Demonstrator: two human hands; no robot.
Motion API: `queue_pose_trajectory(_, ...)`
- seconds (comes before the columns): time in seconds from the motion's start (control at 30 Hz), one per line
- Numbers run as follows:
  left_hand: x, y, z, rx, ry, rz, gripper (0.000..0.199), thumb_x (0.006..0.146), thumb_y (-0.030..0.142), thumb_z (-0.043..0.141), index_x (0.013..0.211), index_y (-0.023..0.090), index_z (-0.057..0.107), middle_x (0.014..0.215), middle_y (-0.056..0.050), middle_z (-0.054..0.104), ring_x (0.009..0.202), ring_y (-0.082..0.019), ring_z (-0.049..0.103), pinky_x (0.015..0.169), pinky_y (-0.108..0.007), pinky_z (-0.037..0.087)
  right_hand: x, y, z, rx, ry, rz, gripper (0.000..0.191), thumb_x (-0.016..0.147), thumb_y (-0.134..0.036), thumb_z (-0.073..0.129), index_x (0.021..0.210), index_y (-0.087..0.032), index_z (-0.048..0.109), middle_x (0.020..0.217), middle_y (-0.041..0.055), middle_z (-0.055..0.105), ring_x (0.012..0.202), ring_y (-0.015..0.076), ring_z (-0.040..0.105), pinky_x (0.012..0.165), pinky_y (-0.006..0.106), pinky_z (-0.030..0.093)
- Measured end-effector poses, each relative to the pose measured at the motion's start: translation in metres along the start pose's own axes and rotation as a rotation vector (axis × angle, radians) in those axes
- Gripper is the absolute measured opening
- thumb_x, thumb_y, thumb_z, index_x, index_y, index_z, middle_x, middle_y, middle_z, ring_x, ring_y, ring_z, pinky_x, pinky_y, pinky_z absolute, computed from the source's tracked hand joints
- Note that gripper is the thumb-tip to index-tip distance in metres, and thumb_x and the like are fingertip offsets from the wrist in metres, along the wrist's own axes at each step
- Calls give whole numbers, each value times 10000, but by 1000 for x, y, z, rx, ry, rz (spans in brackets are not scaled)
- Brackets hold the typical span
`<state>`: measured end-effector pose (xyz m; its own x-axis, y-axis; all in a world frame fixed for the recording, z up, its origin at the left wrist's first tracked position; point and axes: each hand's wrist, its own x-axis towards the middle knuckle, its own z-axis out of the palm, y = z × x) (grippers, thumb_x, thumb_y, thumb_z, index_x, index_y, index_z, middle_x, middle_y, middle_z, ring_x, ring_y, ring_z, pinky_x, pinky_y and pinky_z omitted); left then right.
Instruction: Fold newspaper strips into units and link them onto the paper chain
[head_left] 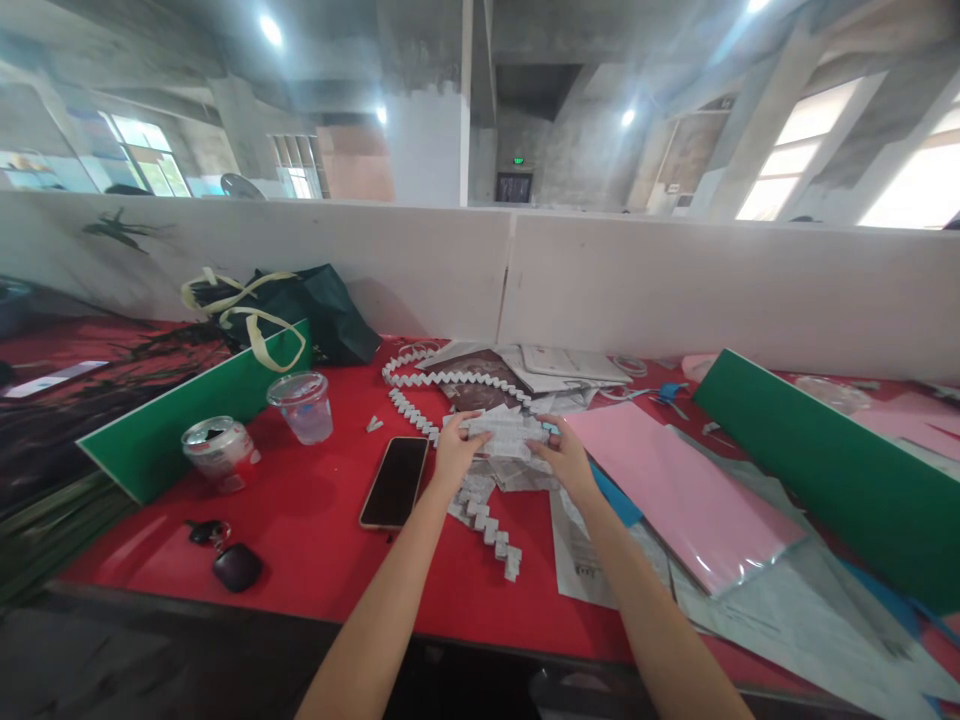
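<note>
Between my two hands is a piece of printed paper (pixel 510 436), held by its left and right sides above the desk. My left hand (pixel 459 450) pinches the left side, thumb toward the middle. My right hand (pixel 564 455) grips the right side, and a small light-blue patch shows by its fingers. Below them lie loose paper pieces (pixel 525 474). A zigzag chain of folded paper (pixel 495 534) comes out toward the front edge, and more zigzag chain (pixel 457 378) curves away behind my hands. Whether the two stretches join is hidden.
Left of my hands lie a phone (pixel 395 483), a plastic cup (pixel 304 408), a can (pixel 221 453) and keys with a black fob (pixel 234 565). A pink folder (pixel 682 490) and papers spread to the right. Green dividers (pixel 832 470) flank the red desk (pixel 315 540); a dark bag (pixel 330 315) stands behind.
</note>
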<state>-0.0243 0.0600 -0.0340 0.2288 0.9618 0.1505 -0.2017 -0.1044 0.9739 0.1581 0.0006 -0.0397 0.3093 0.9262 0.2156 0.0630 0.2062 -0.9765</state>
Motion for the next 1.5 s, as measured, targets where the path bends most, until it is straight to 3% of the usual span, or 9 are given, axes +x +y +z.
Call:
queue_pose_trajectory(0.33,2,-2,-2,4,-39,21,478,621,242,736,1060,169,562,732,-26,642,576,-162,625,487,-288,547,0,-1,-2,5,-16,18,538,581,-277,738,1070,-222,521,706,-20,662,612,161,611,594,288,480)
queue_pose_trajectory(0.67,3,-2,-3,-13,-72,0,512,621,266,749,1079,160,544,688,0,608,568,-145,608,505,-280,545,1,2,-4,-16,-44,-17,570,584,-279,734,1100,-224,497,782,-4,659,680,171,636,629,293,507)
queue_pose_trajectory(1.0,2,4,-7,-37,-149,-56,444,697,240,662,1119,172,542,700,2,575,656,-148,598,575,-287,542,-2,-6,-5,-17,-43,-25,584,570,-275,745,1100,-227,504,840,-1,619,689,157,608,635,286,490)
queue_pose_trajectory(1.1,3,3,-9,-21,-146,-77,474,684,253,679,1131,177,541,699,5,565,671,-151,600,590,-275,527,-4,-10,-4,-23,-16,-30,509,633,-363,709,1084,-213,529,721,-18,588,613,132,556,569,251,445)
queue_pose_trajectory(1.23,5,1,-10,7,-143,-87,479,678,251,691,1133,182,555,702,3,565,673,-136,591,587,-227,487,-3,-10,-7,-81,79,18,437,668,-490,654,982,-194,582,551,-53,477,472,89,404,444,212,298)
queue_pose_trajectory(1.5,2,6,-10,65,-166,-100,486,663,230,708,1128,191,571,636,33,507,565,-82,501,495,-161,360,-2,-13,-13,-94,72,68,465,616,-530,690,915,-180,625,576,-27,530,481,90,406,458,219,285)
